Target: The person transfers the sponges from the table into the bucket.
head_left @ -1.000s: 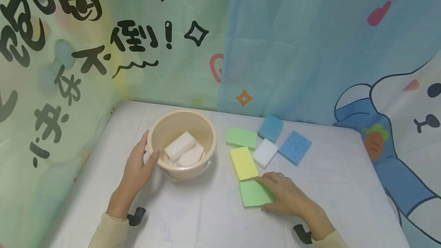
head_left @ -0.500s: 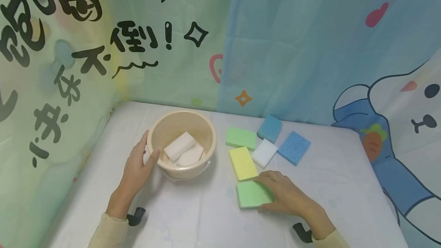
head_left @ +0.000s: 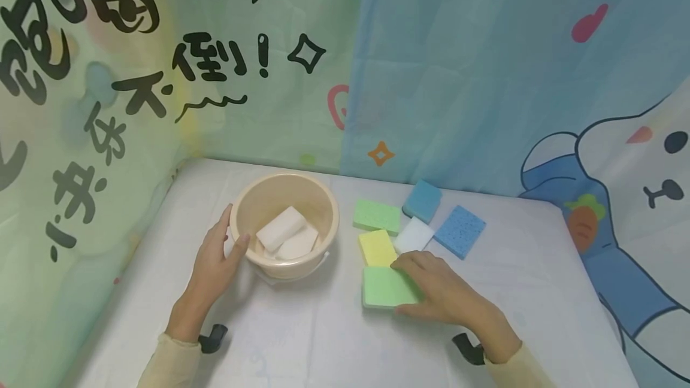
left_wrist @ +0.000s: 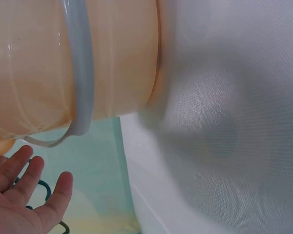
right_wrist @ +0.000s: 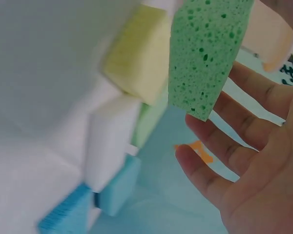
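My right hand pinches a light green sponge between thumb and fingers. In the right wrist view this sponge shows its pores and is lifted off the table. It overlaps the near end of a yellow sponge in the head view. My left hand rests against the left side of a cream bucket, thumb at the rim and fingers fairly straight along the outside. Inside the bucket lie two white sponge blocks. The left wrist view shows the bucket's wall and pale handle.
Beyond the held sponge lie another green sponge, a white block, a teal sponge and a speckled blue sponge. A printed curtain hangs behind the white-covered table.
My right hand has raised the green sponge off the table and moved it slightly left and away from me, over the yellow sponge's near end. The left hand and bucket stay put.
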`<state>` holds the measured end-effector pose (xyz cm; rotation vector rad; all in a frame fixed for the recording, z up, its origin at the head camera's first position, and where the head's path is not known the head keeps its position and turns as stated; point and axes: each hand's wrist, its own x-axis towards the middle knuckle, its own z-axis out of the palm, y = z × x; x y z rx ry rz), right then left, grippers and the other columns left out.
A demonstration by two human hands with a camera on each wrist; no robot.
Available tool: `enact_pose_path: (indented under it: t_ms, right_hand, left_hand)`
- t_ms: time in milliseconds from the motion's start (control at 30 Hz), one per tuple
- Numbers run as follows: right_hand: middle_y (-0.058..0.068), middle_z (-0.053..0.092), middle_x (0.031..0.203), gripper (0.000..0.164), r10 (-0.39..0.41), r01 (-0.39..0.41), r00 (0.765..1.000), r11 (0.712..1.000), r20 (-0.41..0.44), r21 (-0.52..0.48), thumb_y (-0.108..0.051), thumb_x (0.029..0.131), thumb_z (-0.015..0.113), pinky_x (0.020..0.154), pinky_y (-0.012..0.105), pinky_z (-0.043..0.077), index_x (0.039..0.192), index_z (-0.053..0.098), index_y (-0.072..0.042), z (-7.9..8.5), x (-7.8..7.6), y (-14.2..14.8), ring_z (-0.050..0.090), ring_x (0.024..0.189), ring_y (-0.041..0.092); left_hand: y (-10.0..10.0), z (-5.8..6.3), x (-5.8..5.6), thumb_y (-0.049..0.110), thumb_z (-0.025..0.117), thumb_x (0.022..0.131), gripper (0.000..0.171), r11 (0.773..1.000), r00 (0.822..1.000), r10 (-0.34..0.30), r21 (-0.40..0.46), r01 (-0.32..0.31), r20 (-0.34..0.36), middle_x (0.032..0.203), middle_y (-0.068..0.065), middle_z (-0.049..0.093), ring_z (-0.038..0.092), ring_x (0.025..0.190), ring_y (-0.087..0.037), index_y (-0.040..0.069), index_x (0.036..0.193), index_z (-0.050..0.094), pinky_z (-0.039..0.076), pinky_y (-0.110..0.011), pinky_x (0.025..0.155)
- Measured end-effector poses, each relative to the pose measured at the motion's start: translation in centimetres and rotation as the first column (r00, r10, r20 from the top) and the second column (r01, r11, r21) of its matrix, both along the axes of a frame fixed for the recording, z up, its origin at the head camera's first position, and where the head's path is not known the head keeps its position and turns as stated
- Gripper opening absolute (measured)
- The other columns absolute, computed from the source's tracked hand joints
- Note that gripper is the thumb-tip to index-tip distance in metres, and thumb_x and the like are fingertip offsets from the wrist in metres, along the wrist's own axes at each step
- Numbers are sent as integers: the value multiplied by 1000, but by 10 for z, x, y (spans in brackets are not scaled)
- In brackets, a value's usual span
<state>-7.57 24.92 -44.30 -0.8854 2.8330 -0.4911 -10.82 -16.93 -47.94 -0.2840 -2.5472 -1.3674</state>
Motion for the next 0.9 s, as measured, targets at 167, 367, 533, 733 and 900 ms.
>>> enact_pose_path:
  t_ms: [167, 367, 533, 733, 900]
  right_hand:
    - [9, 56, 130, 70, 70, -70, 995, 998, -67, -2, -39, 76, 87, 98, 50, 47, 131, 58, -6, 22, -12, -5, 53, 120, 30]
    - [7, 54, 130, 73, 129, -132, 987, 991, -100, -24, -36, 75, 88, 98, 50, 46, 133, 57, -6, 54, -31, -14, 50, 121, 27]
    - [10, 54, 131, 72, 182, -188, 974, 982, -134, -34, -36, 76, 87, 100, 50, 45, 133, 57, -4, 77, -46, -24, 51, 122, 30]
    - [11, 54, 132, 70, 231, -241, 956, 970, -179, -39, -36, 76, 87, 101, 47, 44, 131, 58, -5, 95, -63, -39, 50, 123, 30]
    - [4, 57, 126, 63, 271, -289, 942, 955, -199, -71, -37, 75, 86, 94, 43, 46, 126, 61, -10, 104, -75, -55, 52, 116, 23]
  left_hand:
    - [-1, 0, 0, 32, 52, 104, 67, 1000, 1000, 2, 3, -2, 2, 157, -17, 36, 37, 139, -37, 5, 159, 24, 39, -56, 106]
    - [-1, 1, -1, 32, 52, 104, 67, 1000, 1000, -1, 6, 1, 2, 157, -17, 36, 37, 140, -37, 5, 159, 24, 39, -56, 106]
    - [-1, 1, -2, 31, 53, 104, 67, 1000, 1000, 4, -3, -4, 3, 156, -17, 37, 37, 139, -37, 4, 158, 24, 39, -56, 105]
    - [-1, 0, -3, 30, 53, 104, 67, 1000, 1000, 11, 2, -11, 15, 157, -17, 36, 37, 140, -37, 5, 159, 24, 39, -56, 106]
    - [-1, 1, -3, 30, 53, 104, 67, 1000, 1000, 10, 0, -10, 26, 157, -17, 36, 37, 139, -37, 4, 158, 24, 39, -56, 106]
